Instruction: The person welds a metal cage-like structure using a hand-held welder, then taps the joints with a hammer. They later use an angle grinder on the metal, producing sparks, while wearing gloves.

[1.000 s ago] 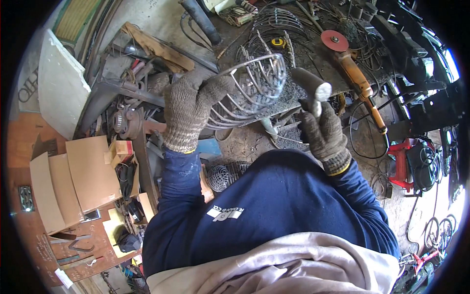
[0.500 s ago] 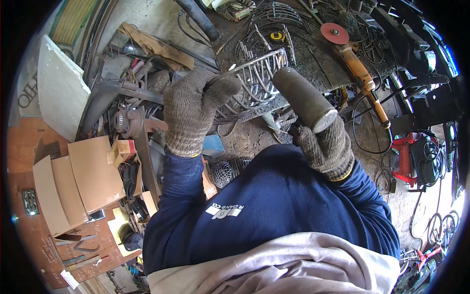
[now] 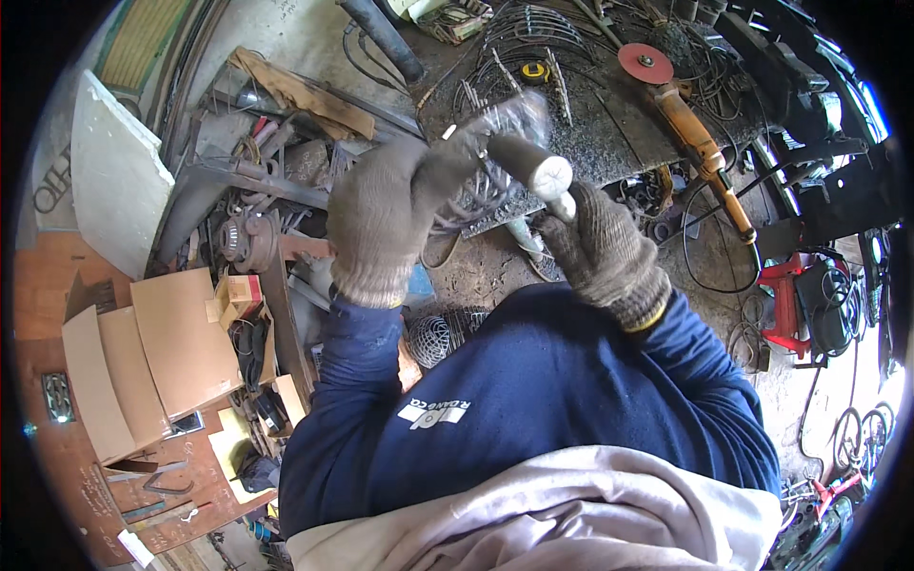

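Observation:
My left hand [image 3: 381,214], in a grey knitted glove, is closed on the near left end of a curved metal rod frame [image 3: 486,181], which is smeared by motion. My right hand [image 3: 609,252], gloved the same way, is closed round the short handle of a hammer [image 3: 524,164] with a thick cylindrical steel head. The round end face of the head points toward me. The head's far end overlaps the frame in this view; whether the two touch I cannot tell. Most of the hammer's handle is hidden in my fist.
Ahead, a dark steel worktable [image 3: 609,114] carries bent rods, a yellow tape measure [image 3: 535,72] and an orange angle grinder [image 3: 690,128] with a red disc. At left are a cardboard box [image 3: 181,333] and scrap metal. A wire mesh piece [image 3: 433,338] lies below my left hand.
My right hand has swung the hammer left and toward the rod frame, and its head has tilted. The frame is now blurred; my left hand has shifted slightly.

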Demonstrator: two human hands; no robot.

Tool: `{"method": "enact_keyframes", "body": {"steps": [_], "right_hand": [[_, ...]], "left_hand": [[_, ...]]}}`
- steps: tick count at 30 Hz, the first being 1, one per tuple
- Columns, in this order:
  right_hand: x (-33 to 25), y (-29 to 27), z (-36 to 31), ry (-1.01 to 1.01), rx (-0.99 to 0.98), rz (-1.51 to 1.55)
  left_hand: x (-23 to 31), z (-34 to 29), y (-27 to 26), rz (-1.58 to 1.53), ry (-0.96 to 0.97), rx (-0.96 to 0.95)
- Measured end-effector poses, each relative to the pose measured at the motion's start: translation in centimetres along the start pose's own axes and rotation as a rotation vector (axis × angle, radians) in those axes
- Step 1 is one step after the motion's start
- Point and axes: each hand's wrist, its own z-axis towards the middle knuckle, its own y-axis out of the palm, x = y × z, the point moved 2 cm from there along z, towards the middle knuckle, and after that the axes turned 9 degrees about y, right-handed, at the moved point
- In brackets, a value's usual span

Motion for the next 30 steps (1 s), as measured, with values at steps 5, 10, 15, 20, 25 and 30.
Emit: {"method": "enact_keyframes", "body": {"steps": [5,10,15,20,25,30], "right_hand": [[2.4,0.6,-2.0,-0.068,0.112,0.762],[7.0,0.4,1.2,0.008,0.300,0.819],[9.7,0.7,2.0,0.099,0.302,0.791],[12.6,1.6,2.0,-0.075,0.277,0.608],[13.3,1.4,3.1,0.046,0.273,0.982],[17.4,2.4,3.5,0.132,0.104,1.275]], "left_hand": [[-1.6,-0.6,-0.6,-0.305,-0.121,0.122],[-3.4,-2.9,0.9,-0.770,-0.253,0.199],[-2.1,-4.0,2.4,-0.997,-0.398,0.216],[-2.7,-3.8,3.6,-1.123,-0.435,0.144],[-2.2,-3.9,4.1,-1.190,-0.572,0.145],[-3.0,-4.3,5.9,-1.198,-0.477,0.041]]}}
